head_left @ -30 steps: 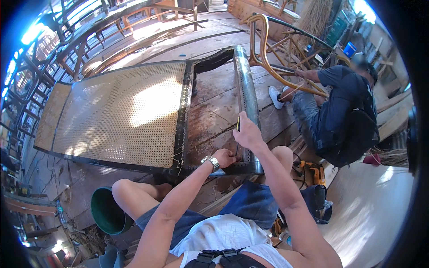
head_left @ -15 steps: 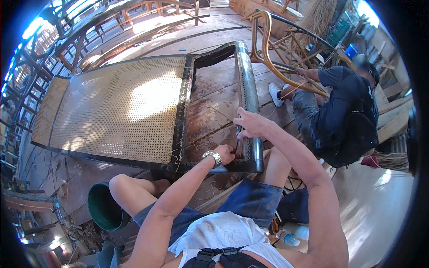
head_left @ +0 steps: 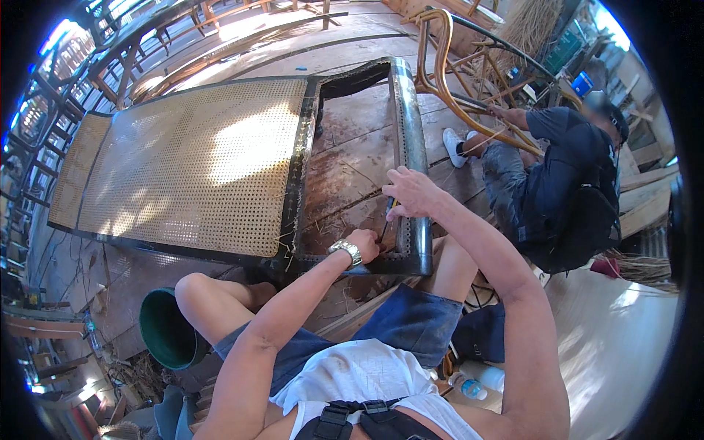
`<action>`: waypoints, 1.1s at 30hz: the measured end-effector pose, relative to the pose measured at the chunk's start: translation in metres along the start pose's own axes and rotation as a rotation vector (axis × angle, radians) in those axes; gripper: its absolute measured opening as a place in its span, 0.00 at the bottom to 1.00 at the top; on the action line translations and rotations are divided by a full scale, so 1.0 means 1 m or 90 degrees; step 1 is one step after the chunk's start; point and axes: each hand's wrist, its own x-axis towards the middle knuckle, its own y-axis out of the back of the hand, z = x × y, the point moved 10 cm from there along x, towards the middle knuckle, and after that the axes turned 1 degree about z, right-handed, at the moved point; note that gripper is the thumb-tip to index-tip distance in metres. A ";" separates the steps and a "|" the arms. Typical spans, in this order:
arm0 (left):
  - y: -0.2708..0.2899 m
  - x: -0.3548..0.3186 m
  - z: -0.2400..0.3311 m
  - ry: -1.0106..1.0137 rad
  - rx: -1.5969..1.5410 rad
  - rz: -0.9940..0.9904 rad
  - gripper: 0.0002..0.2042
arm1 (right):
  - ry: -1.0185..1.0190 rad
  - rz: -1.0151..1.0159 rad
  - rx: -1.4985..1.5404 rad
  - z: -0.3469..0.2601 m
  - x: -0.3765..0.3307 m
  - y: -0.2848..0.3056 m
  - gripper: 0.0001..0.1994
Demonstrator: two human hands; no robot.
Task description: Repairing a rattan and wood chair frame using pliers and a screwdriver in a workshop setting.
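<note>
A long dark wooden frame [head_left: 295,169] lies before me, its left section filled with woven cane webbing [head_left: 147,172]. The right section is an open gap, bordered by a rail with a row of small holes [head_left: 400,139]. My right hand [head_left: 416,194], above this rail, grips a slim tool with a dark and yellow handle [head_left: 391,204], like a screwdriver or awl, pointing down. My left hand [head_left: 363,246], below a metal-banded watch [head_left: 347,251], is closed by the tool's tip at the near inner edge. Whatever its fingers hold is hidden.
A green bucket [head_left: 170,330] stands by my left knee. At the right another person [head_left: 565,183] sits holding a curved wooden chair frame [head_left: 447,81]. Plastic bottles [head_left: 468,385] lie beside my right hip. Wooden furniture frames [head_left: 139,44] fill the far left.
The view has shifted slightly. My right hand has tilted, so more of the tool shows between the hands. The left hand stays by the near inner edge.
</note>
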 end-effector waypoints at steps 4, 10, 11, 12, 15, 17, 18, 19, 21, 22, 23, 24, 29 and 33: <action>0.004 -0.007 -0.001 0.065 -0.010 0.026 0.13 | -0.037 0.077 0.035 0.000 -0.010 0.012 0.29; 0.101 -0.039 -0.036 0.057 -0.130 0.508 0.15 | -0.160 0.312 0.195 0.014 -0.040 0.042 0.22; 0.116 -0.052 -0.034 0.043 -0.124 0.604 0.17 | -0.161 0.312 0.199 0.014 -0.044 0.044 0.22; 0.129 -0.067 -0.030 0.028 -0.117 0.701 0.19 | -0.238 0.319 0.265 0.025 -0.052 0.047 0.21; 0.082 -0.048 -0.024 0.136 -0.018 0.319 0.21 | -0.335 0.372 0.345 0.051 -0.067 0.035 0.19; 0.051 -0.051 -0.004 0.067 -0.005 0.172 0.24 | -0.353 0.453 0.383 0.064 -0.067 0.033 0.17; 0.022 -0.054 0.012 -0.002 0.002 0.027 0.27 | -0.356 0.452 0.388 0.066 -0.062 0.028 0.17; 0.014 -0.055 0.018 -0.004 0.004 0.022 0.27 | -0.357 0.493 0.440 0.072 -0.061 0.026 0.16; 0.034 -0.062 0.040 -0.070 -0.013 0.241 0.20 | -0.371 0.545 0.501 0.082 -0.060 0.021 0.14; 0.027 -0.062 0.044 -0.071 -0.011 0.237 0.20 | -0.374 0.546 0.503 0.082 -0.060 0.017 0.14; 0.030 -0.068 0.053 -0.107 -0.025 0.295 0.17 | -0.391 0.541 0.554 0.084 -0.060 0.006 0.15; 0.036 -0.076 0.060 -0.142 -0.038 0.352 0.15 | -0.405 0.536 0.607 0.085 -0.059 -0.006 0.16; 0.040 -0.083 0.045 -0.148 -0.134 0.311 0.17 | -0.469 0.591 0.704 0.098 -0.056 -0.037 0.18; 0.040 -0.074 0.020 -0.060 -0.067 0.169 0.27 | -0.485 0.597 0.730 0.103 -0.060 -0.037 0.19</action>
